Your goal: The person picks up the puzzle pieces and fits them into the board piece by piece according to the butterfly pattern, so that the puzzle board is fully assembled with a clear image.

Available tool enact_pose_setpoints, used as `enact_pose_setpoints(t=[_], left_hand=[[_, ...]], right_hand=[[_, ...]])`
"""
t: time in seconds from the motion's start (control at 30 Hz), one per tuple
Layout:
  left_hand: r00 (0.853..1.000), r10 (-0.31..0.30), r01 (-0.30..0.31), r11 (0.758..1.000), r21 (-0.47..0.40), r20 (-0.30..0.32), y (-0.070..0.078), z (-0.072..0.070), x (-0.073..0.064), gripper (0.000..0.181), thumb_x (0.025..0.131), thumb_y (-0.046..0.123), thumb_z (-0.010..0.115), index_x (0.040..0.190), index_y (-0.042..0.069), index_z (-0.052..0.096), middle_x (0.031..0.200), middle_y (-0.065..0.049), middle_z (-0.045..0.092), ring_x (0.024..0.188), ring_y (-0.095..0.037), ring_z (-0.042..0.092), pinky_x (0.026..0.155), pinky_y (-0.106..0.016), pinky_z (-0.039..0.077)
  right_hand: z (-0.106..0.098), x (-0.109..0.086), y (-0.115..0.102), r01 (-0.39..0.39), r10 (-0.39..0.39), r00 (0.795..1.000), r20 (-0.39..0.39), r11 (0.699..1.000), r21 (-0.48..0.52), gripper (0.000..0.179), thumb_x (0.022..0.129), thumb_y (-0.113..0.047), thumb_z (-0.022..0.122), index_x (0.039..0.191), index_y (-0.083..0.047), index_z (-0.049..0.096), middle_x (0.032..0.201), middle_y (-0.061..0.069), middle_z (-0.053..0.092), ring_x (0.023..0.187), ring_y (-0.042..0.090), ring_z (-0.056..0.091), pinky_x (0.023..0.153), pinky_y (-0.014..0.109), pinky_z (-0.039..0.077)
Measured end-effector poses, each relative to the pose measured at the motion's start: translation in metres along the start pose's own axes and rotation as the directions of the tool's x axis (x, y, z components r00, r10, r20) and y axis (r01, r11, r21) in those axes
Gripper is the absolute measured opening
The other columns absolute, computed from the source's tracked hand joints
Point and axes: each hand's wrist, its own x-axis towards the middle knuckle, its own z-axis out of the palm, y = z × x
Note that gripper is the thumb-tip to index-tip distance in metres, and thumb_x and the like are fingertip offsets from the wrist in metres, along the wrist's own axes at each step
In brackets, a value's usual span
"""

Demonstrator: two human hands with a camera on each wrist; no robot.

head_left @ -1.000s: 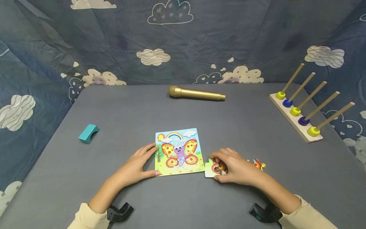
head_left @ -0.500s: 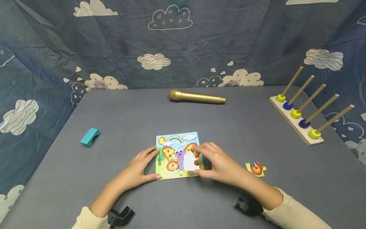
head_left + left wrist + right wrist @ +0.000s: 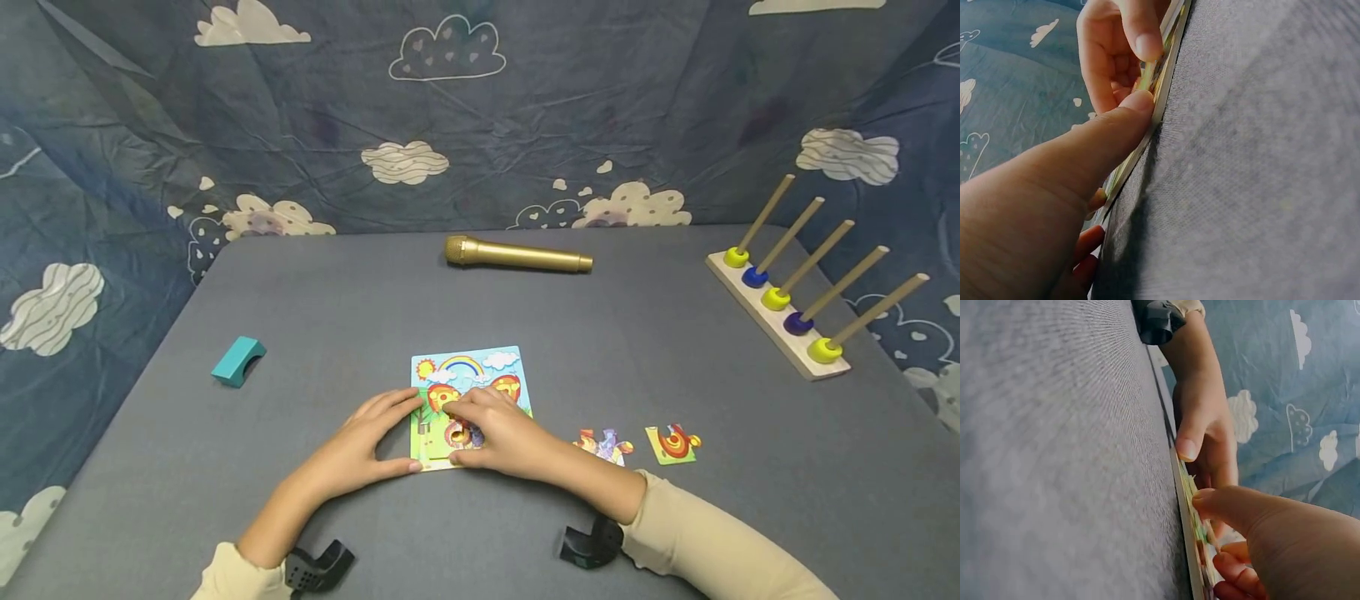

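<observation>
A square butterfly picture board [image 3: 480, 367] lies flat on the table in front of me. My left hand [image 3: 363, 442] rests along its left side, the thumb at the lower left corner and fingertips farther up the edge. Over the board's lower left part, my right hand [image 3: 504, 435] pinches a puzzle piece [image 3: 458, 434] between thumb and fingers. That piece has a red swirl; its thin edge [image 3: 1147, 75] shows between the fingers in the left wrist view. A purple-and-white puzzle piece [image 3: 607, 447] and a red-swirl puzzle piece [image 3: 673, 444] lie right of the board, the former partly behind my right forearm.
A gold microphone [image 3: 517, 254] lies toward the back of the grey table [image 3: 337, 308]. At the right edge stands a wooden peg rack [image 3: 780, 321] with yellow and blue rings. A teal arch block [image 3: 237, 361] sits to the left.
My right hand has carried the puzzle piece from beside the board leftward to its lower left part. The purple-and-white piece has come into view behind the right forearm. The left hand stays put.
</observation>
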Motion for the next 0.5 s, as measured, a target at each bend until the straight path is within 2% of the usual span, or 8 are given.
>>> enact_pose_setpoints(t=[0.2,0.37,0.5], left_hand=[[0.999,0.042,-0.042,0.999,0.009,-0.028,-0.0007,0.0007,0.0000,0.065,0.076,0.053,0.063,0.133,0.029,0.044,0.140,0.002,0.034,0.126,-0.020,0.028,0.097,-0.048,0.027],[0.993,0.100,-0.098,0.995,0.031,-0.055,0.0000,0.0004,0.0001,0.049,0.075,0.049,0.066,0.121,0.032,0.058,0.138,-0.003,0.037,0.122,-0.022,0.033,0.095,-0.048,0.028],[0.989,0.133,-0.131,0.991,0.034,-0.058,-0.0003,0.0000,0.0003,0.042,0.075,0.046,0.067,0.114,0.032,0.063,0.137,-0.006,0.038,0.121,-0.023,0.035,0.095,-0.048,0.029]], right_hand=[[0.0046,0.0053,-0.0017,-0.032,0.033,0.999,0.033,0.999,-0.025,0.052,0.073,-0.033,0.073,0.119,-0.013,0.059,0.095,-0.007,0.052,0.090,0.012,0.043,0.079,0.031,0.034],[0.0052,0.0077,-0.0034,-0.066,0.067,0.997,0.032,0.997,-0.031,0.051,0.072,-0.035,0.073,0.117,-0.014,0.061,0.094,-0.007,0.052,0.088,0.011,0.042,0.077,0.030,0.034],[0.0047,0.0074,-0.0033,-0.069,0.071,0.997,0.030,0.995,-0.068,0.051,0.071,-0.037,0.074,0.116,-0.015,0.062,0.097,-0.007,0.051,0.089,0.011,0.042,0.078,0.031,0.034]])
